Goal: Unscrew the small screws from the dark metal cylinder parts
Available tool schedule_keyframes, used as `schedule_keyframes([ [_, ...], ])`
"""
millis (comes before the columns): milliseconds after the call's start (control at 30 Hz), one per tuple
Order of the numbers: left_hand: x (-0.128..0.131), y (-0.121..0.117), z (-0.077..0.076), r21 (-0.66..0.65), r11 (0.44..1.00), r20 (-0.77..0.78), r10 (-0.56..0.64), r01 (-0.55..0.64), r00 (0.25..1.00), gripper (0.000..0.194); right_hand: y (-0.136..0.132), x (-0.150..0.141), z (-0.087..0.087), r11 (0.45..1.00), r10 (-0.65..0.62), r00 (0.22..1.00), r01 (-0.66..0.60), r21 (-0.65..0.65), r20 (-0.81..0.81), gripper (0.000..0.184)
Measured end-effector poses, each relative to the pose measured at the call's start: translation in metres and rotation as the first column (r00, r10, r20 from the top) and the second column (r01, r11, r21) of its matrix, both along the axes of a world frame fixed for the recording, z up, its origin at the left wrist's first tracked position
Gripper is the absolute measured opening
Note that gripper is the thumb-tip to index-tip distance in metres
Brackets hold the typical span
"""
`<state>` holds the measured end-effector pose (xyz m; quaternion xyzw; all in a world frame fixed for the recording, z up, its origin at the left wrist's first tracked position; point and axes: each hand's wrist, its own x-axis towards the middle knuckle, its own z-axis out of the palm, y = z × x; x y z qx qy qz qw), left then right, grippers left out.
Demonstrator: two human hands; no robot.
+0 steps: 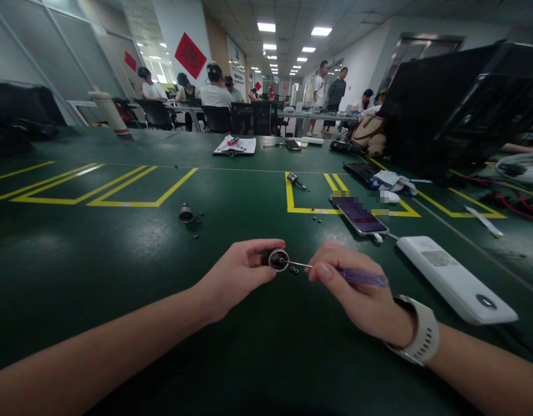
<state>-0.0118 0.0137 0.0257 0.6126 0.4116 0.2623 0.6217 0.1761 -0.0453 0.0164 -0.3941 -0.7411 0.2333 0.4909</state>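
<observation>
Between the thumb and fingers of my left hand (pixel 238 274) is a small round metal cup-shaped part (pixel 278 260), its open end facing right and toward me. My right hand (pixel 353 283) grips a screwdriver (pixel 364 278) by its translucent purple handle. The thin shaft points left, with its tip inside the cup's opening. Tiny ring-like parts (pixel 294 270) lie on the table just beyond the shaft. Farther left rests a similar metal cup (pixel 186 213) with small nuts or rings (pixel 196 236) near it. A metal piece with a thin shaft (pixel 295 181) lies farther back.
On the green table (pixel 119 271) with yellow tape, a phone (pixel 360 215) is cabled near a white power bank (pixel 454 280) at right. A large black case (pixel 443 110) stands back right. A clipboard with paper (pixel 235 146) lies at the far side; several people sit or stand beyond.
</observation>
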Motion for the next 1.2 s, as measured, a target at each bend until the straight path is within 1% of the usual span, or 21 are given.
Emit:
schedule_keyframes([
  [67, 0.000, 0.000, -0.001, -0.002, 1.000, 0.016, 0.006, -0.006, 1.000, 0.048, -0.002, -0.002, 0.002, 0.997, 0.020, 0.996, -0.026, 0.069, 0.091, 0.016],
  [200, 0.000, -0.001, -0.002, 0.003, 1.000, 0.038, 0.022, -0.022, 0.999, 0.045, -0.003, -0.005, 0.002, 0.986, 0.046, 0.972, -0.081, 0.149, 0.229, 0.010],
  [400, 0.004, -0.002, -0.005, 0.081, 0.993, 0.039, 0.080, -0.083, 0.996, 0.031, -0.005, -0.007, -0.003, 0.951, 0.069, 0.917, -0.180, 0.253, 0.393, 0.007],
  [567, 0.007, -0.003, -0.006, 0.093, 0.987, 0.046, 0.130, -0.134, 0.990, 0.026, -0.007, -0.008, -0.002, 0.944, 0.067, 0.906, -0.193, 0.268, 0.417, 0.008],
  [733, 0.008, -0.004, -0.006, 0.108, 0.985, 0.046, 0.130, -0.134, 0.990, 0.025, -0.010, -0.012, 0.000, 0.952, 0.071, 0.917, -0.179, 0.247, 0.392, 0.008],
  [800, 0.008, -0.003, -0.007, 0.111, 0.986, 0.044, 0.123, -0.127, 0.991, 0.025, -0.011, -0.012, 0.000, 0.968, 0.093, 0.941, -0.162, 0.194, 0.325, 0.008],
  [833, 0.007, -0.003, -0.007, 0.113, 0.985, 0.042, 0.124, -0.128, 0.991, 0.024, -0.011, -0.011, 0.001, 0.977, 0.097, 0.964, -0.140, 0.160, 0.248, 0.009],
  [867, 0.007, -0.002, -0.008, 0.113, 0.985, 0.035, 0.127, -0.130, 0.991, 0.024, -0.009, -0.010, 0.001, 0.987, 0.089, 0.987, -0.106, 0.123, 0.133, 0.012],
  [900, 0.006, -0.001, -0.008, 0.111, 0.985, 0.027, 0.133, -0.135, 0.991, 0.023, -0.007, -0.008, 0.000, 0.995, 0.065, 0.998, -0.063, 0.072, -0.016, 0.016],
  [933, 0.006, 0.000, -0.008, 0.103, 0.985, 0.016, 0.138, -0.139, 0.990, 0.023, -0.003, -0.006, 0.000, 1.000, 0.024, 0.984, -0.023, 0.003, -0.176, 0.021],
  [967, 0.005, 0.000, -0.008, 0.090, 0.986, 0.008, 0.142, -0.142, 0.990, 0.024, 0.001, -0.003, -0.001, 0.997, -0.032, 0.939, 0.005, -0.077, -0.344, 0.026],
  [1000, 0.004, 0.001, -0.008, 0.073, 0.987, 0.006, 0.146, -0.146, 0.989, 0.024, 0.007, 0.000, -0.003, 0.980, -0.094, 0.882, 0.001, -0.197, -0.461, 0.030],
  [1033, 0.004, 0.002, -0.007, 0.052, 0.988, 0.011, 0.147, -0.147, 0.989, 0.025, 0.012, 0.003, -0.005, 0.949, -0.150, 0.842, -0.024, -0.314, -0.518, 0.030],
  [1067, 0.004, 0.002, -0.007, 0.028, 0.989, 0.023, 0.146, -0.146, 0.989, 0.027, 0.018, 0.006, -0.008, 0.907, -0.196, 0.821, -0.056, -0.418, -0.537, 0.029],
  [1100, 0.004, 0.002, -0.006, 0.003, 0.989, 0.037, 0.145, -0.146, 0.989, 0.029, 0.024, 0.008, -0.010, 0.868, -0.259, 0.805, -0.049, -0.494, -0.534, 0.029],
  [1133, 0.004, 0.001, -0.005, -0.023, 0.989, 0.052, 0.145, -0.144, 0.988, 0.032, 0.028, 0.010, -0.013, 0.837, -0.314, 0.788, -0.033, -0.546, -0.529, 0.029],
  [1167, 0.004, 0.001, -0.004, -0.047, 0.989, 0.062, 0.146, -0.143, 0.987, 0.034, 0.032, 0.011, -0.016, 0.816, -0.342, 0.780, -0.029, -0.577, -0.524, 0.029],
  [1200, 0.004, 0.000, -0.003, -0.066, 0.988, 0.068, 0.147, -0.142, 0.987, 0.035, 0.035, 0.012, -0.019, 0.808, -0.362, 0.773, -0.019, -0.589, -0.521, 0.028],
])
